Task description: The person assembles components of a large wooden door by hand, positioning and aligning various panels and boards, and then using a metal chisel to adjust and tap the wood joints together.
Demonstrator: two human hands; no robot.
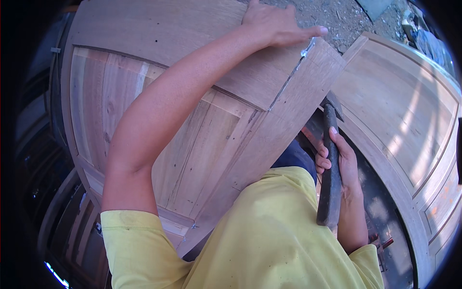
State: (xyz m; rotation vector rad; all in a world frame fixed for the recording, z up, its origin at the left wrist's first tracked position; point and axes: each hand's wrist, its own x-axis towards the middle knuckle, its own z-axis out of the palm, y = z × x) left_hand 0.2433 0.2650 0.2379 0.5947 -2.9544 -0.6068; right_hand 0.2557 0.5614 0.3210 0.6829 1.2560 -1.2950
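Observation:
A wooden panel door lies tilted in front of me, with raised panels set in its frame. My left hand rests at the far edge of a wide board of it, fingers spread and thumb stretched out to the right. White glue-like paste fills the far end of the joint between that board and the side rail, close to the thumb, whose tip has some white on it. In my right hand is a hammer, gripped round its dark handle, its head pointing away beside the rail.
A second wooden panel door leans at the right, streaked with sunlight. Gravelly ground with debris shows beyond the far edge. Stacked wooden frames stand in shade at the left. Blue cloth-like material lies at the far right.

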